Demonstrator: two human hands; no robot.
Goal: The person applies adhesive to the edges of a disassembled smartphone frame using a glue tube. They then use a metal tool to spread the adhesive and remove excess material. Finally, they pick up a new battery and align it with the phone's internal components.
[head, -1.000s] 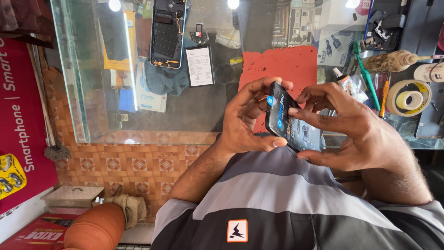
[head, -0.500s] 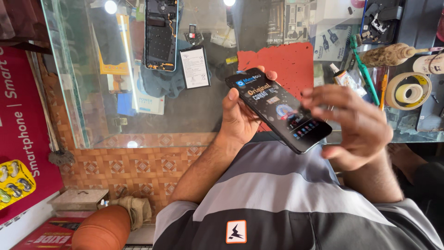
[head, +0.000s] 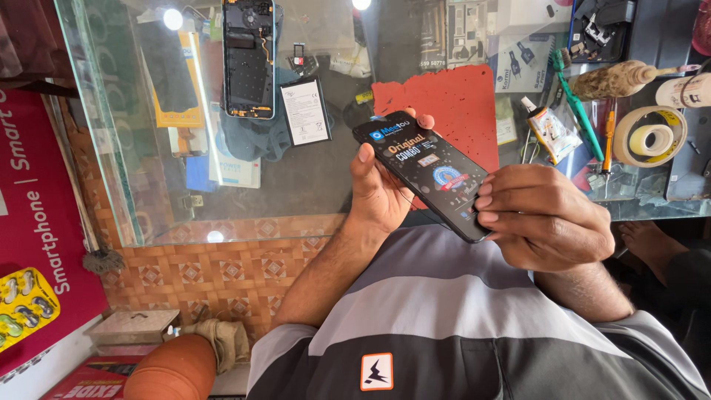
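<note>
Head view: both hands' fingers (head: 485, 201) grip phone screen (head: 429, 172).

Bright, sharp view; lamp glare spots on the glass counter (head: 148, 185); edges perhaps slightly warped.

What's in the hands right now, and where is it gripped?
A black phone screen panel: left hand cradles its upper end from behind, right hand pinches its lower edge.
</note>
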